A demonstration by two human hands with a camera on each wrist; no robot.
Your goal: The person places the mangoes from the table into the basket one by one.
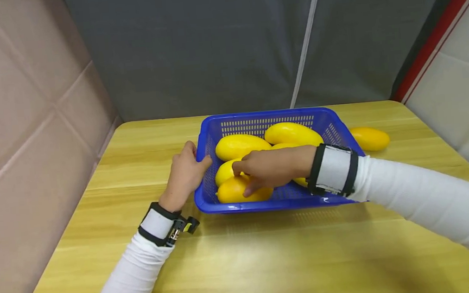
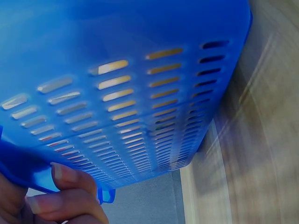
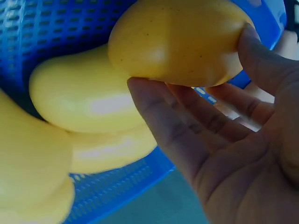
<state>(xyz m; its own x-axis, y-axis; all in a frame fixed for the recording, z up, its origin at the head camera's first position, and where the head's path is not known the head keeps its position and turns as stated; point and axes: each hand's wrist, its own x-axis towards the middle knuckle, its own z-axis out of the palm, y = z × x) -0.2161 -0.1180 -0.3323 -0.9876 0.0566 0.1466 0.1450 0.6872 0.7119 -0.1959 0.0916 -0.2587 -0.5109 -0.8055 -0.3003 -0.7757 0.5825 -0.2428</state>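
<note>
A blue plastic basket (image 1: 273,204) with slotted walls holds several yellow mangoes (image 1: 240,146). My left hand (image 1: 184,174) grips its left rim; in the left wrist view, the fingers (image 2: 70,203) curl at the basket's edge beside the slotted wall (image 2: 107,112). Inside the basket, my right hand (image 1: 275,165) holds a deeper orange-yellow mango (image 1: 232,191) at the front left corner. The right wrist view shows that mango (image 3: 177,42) between the thumb (image 3: 264,60) and fingers, over a paler yellow mango (image 3: 88,93). My right hand and wrist hide part of the basket's contents.
Another orange-yellow mango (image 1: 369,139) lies on the wooden table (image 1: 270,264) just right of the basket. A grey curtain (image 1: 201,51) hangs behind the table, with pale padded walls (image 1: 20,137) on both sides.
</note>
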